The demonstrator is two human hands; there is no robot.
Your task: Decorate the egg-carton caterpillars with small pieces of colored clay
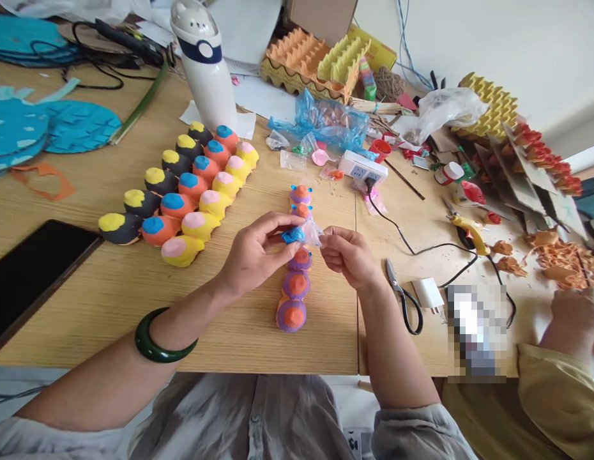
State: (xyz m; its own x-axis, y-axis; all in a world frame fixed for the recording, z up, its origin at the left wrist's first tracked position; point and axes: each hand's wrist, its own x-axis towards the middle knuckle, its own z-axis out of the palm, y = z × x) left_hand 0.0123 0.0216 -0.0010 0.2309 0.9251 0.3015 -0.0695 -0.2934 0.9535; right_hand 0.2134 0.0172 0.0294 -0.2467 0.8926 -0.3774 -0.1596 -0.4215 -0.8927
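Observation:
Between the thumb and fingers of my left hand (261, 246) is a small clear plastic bag of blue clay (293, 236). My right hand (349, 254) pinches the right end of that bag. Right below the bag stands a single row of purple and orange painted egg-carton cups (296, 285). The far cups in this row bear small blue bits at their sides; the bag and my fingers hide the middle. Left of my hands are three rows of painted cups: black with yellow tops (146, 203), orange with blue tops (175, 204), yellow with pink tops (200, 223).
A white bottle (208, 76) stands behind the rows. A phone-like black slab (38, 281) lies at left. On the right are scissors (403, 299), a white charger (427, 294), a power strip (363, 167) with its cord, and a co-worker's hand (575, 316). Egg trays (301, 64) sit behind.

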